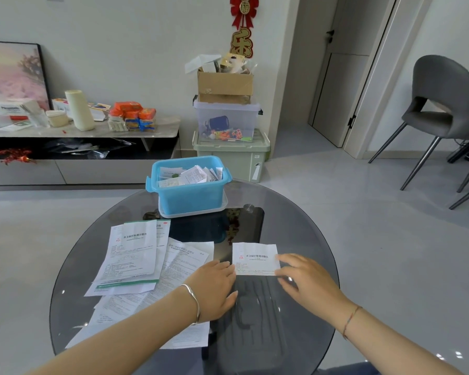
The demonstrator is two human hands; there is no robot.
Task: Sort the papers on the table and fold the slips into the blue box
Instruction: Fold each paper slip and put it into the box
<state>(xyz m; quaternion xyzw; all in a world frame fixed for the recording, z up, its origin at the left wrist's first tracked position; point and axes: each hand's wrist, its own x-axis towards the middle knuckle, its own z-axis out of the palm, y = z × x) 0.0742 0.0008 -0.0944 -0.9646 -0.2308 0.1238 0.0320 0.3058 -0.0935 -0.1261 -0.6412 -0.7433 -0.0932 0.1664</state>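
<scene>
A folded white slip [255, 257] with red printing lies flat on the round glass table [303, 239]. My left hand [217, 285] lies flat beside it, fingertips touching its left edge. My right hand [306, 280] rests with straight fingers on its right edge. To the left, several printed leaflets [133, 255] overlap in a loose pile, some running under my left forearm. The blue box [190, 185] stands at the table's far side on a clear lid, holding several folded slips.
Beyond the table stand stacked storage bins [228, 142] topped by a cardboard box. A low cabinet [79, 131] with packets and a cream jug runs along the left wall. A grey chair [444, 104] stands at the right.
</scene>
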